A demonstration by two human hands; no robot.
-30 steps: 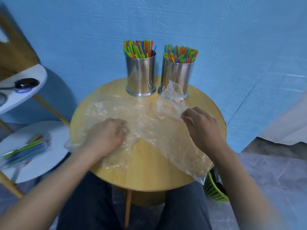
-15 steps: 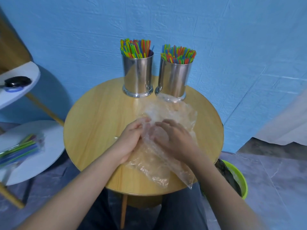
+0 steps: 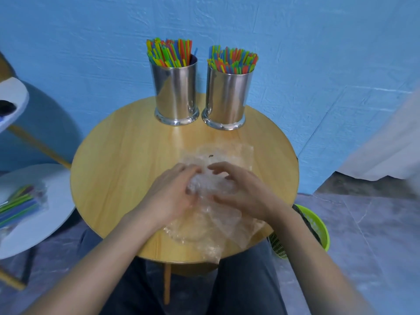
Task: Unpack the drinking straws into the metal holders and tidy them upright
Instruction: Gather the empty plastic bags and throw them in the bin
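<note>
Holders (image 3: 175,92) beyond the fingers stand full; left hand (image 3: 168,196) and right hand (image 3: 241,192) clutch the empty bag (image 3: 218,226); one straw pack (image 3: 18,205) lies leftward.

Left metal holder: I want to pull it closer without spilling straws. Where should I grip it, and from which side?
Probably wrap the left metal holder mid-height on its bare wall, coming from its left: straws crowd the top, and the right metal holder stands close beside it.

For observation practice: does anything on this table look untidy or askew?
The crumpled clear plastic bag, gripped by the left hand and right hand, sprawls to the near edge of the round wooden table. The coloured straws in the left metal holder lean sideways, not upright.
</note>
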